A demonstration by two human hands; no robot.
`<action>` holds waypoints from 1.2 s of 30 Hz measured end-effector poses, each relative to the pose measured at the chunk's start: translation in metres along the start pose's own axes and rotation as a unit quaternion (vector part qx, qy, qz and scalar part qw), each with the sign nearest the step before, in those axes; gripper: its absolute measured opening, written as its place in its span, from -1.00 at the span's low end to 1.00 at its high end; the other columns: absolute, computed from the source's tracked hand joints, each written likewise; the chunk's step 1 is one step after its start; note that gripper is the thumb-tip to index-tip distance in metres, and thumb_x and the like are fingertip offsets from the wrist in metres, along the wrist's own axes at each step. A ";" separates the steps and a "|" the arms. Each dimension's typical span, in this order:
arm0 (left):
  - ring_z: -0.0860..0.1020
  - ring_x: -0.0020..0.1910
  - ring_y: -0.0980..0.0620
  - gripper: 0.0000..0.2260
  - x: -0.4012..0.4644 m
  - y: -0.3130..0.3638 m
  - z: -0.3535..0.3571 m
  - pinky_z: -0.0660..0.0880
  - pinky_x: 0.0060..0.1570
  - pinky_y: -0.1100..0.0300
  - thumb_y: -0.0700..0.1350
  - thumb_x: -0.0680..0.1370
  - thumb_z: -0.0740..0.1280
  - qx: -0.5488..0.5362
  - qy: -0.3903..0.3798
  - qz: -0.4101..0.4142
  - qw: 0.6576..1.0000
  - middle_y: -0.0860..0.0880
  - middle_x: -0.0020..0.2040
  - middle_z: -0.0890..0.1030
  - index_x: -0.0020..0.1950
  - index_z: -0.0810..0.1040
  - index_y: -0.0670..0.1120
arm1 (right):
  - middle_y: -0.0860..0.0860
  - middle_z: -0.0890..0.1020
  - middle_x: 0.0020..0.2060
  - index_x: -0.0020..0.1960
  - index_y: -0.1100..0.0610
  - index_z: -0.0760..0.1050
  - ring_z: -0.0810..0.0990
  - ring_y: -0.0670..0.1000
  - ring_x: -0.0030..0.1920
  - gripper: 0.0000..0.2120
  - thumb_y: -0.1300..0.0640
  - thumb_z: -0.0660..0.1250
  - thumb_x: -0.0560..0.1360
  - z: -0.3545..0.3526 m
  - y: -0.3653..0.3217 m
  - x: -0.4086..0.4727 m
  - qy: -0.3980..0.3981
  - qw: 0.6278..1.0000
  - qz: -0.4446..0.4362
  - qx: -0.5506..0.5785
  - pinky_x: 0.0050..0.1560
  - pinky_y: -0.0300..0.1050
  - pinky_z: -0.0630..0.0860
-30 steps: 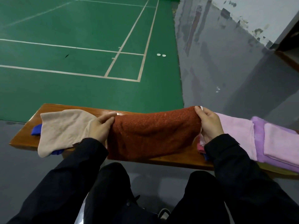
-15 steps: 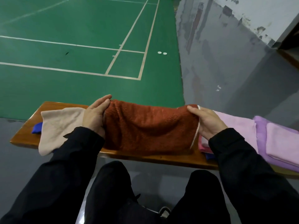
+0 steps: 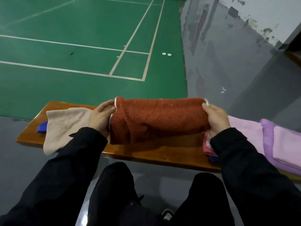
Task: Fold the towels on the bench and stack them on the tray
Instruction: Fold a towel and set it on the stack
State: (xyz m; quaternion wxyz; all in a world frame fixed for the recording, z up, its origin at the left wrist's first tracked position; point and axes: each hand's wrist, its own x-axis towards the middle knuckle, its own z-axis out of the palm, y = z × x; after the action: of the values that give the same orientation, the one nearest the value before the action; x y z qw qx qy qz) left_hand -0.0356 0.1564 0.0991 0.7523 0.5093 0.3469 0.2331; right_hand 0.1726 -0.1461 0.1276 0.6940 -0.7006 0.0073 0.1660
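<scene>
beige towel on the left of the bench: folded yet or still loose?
Still loose. The beige towel lies crumpled and uneven on the bench, one corner hanging over the near edge, with no squared folds.

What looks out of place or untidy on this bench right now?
The beige towel lies crumpled and unfolded at the bench's left end, one corner hanging over the near edge, with a blue cloth poking out beneath it. Otherwise nothing stands out: both hands hold the rust-red towel by its ends.
</scene>
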 end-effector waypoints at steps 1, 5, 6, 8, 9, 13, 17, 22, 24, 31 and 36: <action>0.66 0.02 -0.09 -0.64 0.007 -0.017 -0.005 0.63 0.00 0.04 -0.12 0.59 0.43 0.066 0.011 -0.045 0.997 -0.22 0.18 0.65 0.36 0.52 -0.16 | 0.21 0.66 0.20 0.11 0.16 0.61 0.67 0.15 0.12 -0.85 0.09 0.35 0.65 0.000 0.014 0.001 -0.018 0.998 0.036 -0.046 0.21 0.17 0.61; 0.57 -0.27 0.12 -0.83 0.002 -0.061 -0.014 0.49 -0.30 0.38 -0.19 0.50 0.54 0.344 -0.018 -0.046 0.938 0.03 -0.27 0.62 -0.12 0.56 -0.17 | 0.18 0.68 0.14 0.45 0.13 0.39 0.68 0.01 -0.17 -0.46 0.39 0.42 0.53 0.001 0.066 -0.004 -0.078 0.984 0.104 -0.121 -0.29 -0.11 0.65; 0.56 -0.26 0.12 -0.83 0.004 -0.070 -0.015 0.44 -0.32 0.45 -0.35 0.49 0.49 0.376 -0.028 -0.021 0.926 0.08 -0.31 0.57 -0.14 0.54 -0.15 | 0.12 0.71 0.04 0.37 0.08 0.47 0.68 -0.04 -0.22 -0.49 0.43 0.42 0.50 0.002 0.074 -0.008 -0.092 0.980 0.085 -0.156 -0.29 -0.15 0.64; 0.57 -0.05 -0.01 -0.70 0.002 -0.078 -0.020 0.46 -0.24 0.50 -0.48 0.47 0.42 0.392 -0.036 0.011 0.919 0.08 -0.18 0.55 0.02 0.50 -0.13 | 0.10 0.67 0.19 0.37 -0.02 0.51 0.67 -0.02 0.01 -0.46 0.27 0.50 0.44 0.002 0.091 -0.007 -0.111 0.960 0.062 -0.249 0.09 -0.07 0.64; 0.56 0.02 -0.04 -0.64 0.001 -0.079 -0.022 0.48 -0.18 0.48 -0.46 0.47 0.43 0.392 -0.036 0.021 0.919 0.06 -0.09 0.55 0.09 0.46 -0.09 | 0.10 0.60 0.31 0.44 -0.01 0.46 0.62 0.03 0.17 -0.40 0.19 0.54 0.45 0.002 0.099 -0.008 -0.127 0.945 0.066 -0.295 0.27 -0.05 0.55; 0.61 0.10 -0.08 -0.59 0.002 -0.093 -0.039 0.53 0.14 0.03 -0.13 0.47 0.46 0.539 -0.022 0.045 0.841 -0.01 0.12 0.59 0.25 0.41 0.05 | 0.09 0.56 0.37 0.52 0.07 0.39 0.56 0.11 0.30 -0.42 0.19 0.45 0.54 0.004 0.114 -0.016 -0.096 0.896 0.030 -0.432 0.28 -0.17 0.39; 0.59 0.22 -0.21 -0.65 -0.011 -0.094 -0.032 0.50 0.20 0.02 -0.10 0.54 0.37 0.602 -0.006 -0.002 0.798 -0.16 0.25 0.63 0.33 0.52 -0.02 | 0.16 0.64 0.27 0.35 0.13 0.55 0.58 0.22 0.28 -0.65 0.24 0.32 0.57 -0.003 0.127 -0.017 -0.024 0.875 0.007 -0.483 0.26 -0.09 0.44; 0.55 0.20 -0.25 -0.71 -0.025 -0.108 -0.029 0.49 0.16 -0.05 0.00 0.50 0.28 0.653 0.004 -0.029 0.757 -0.17 0.23 0.54 0.18 0.51 -0.06 | 0.13 0.61 0.21 0.36 0.07 0.43 0.58 0.22 0.22 -0.61 0.16 0.34 0.55 -0.010 0.136 -0.032 -0.040 0.847 0.016 -0.529 0.15 -0.05 0.46; 0.48 0.26 -0.23 -0.62 -0.025 -0.114 -0.027 0.45 0.21 -0.08 0.17 0.54 0.24 0.703 0.041 0.018 0.710 -0.17 0.28 0.49 0.17 0.56 -0.07 | 0.14 0.56 0.20 0.39 0.06 0.41 0.57 0.21 0.22 -0.56 0.08 0.37 0.54 -0.010 0.137 -0.035 -0.043 0.841 0.005 -0.540 0.17 -0.03 0.46; 0.54 0.18 -0.20 -0.77 -0.013 -0.112 -0.016 0.49 0.18 -0.07 0.04 0.60 0.28 0.639 0.051 0.090 0.762 -0.18 0.20 0.57 0.14 0.56 -0.08 | 0.11 0.57 0.19 0.26 0.09 0.59 0.59 0.17 0.18 -0.75 0.11 0.29 0.61 -0.002 0.139 -0.031 -0.022 0.809 -0.078 -0.583 0.16 0.00 0.50; 0.59 -0.01 -0.28 -0.84 -0.036 -0.110 -0.029 0.45 -0.05 -0.02 0.01 0.61 0.26 0.526 0.114 0.065 0.840 -0.18 -0.08 0.63 -0.10 0.43 -0.04 | 0.06 0.68 0.11 0.12 0.09 0.70 0.65 0.18 0.10 -0.80 0.14 0.34 0.57 -0.020 0.144 -0.034 -0.011 0.778 -0.164 -0.607 0.09 0.03 0.56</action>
State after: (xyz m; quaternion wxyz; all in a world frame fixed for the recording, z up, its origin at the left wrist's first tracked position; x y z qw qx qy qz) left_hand -0.0807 0.1076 0.0003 0.3098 0.8197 0.4665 0.1203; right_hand 0.1098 -0.1787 -0.0045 0.1420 -0.9653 -0.2176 0.0273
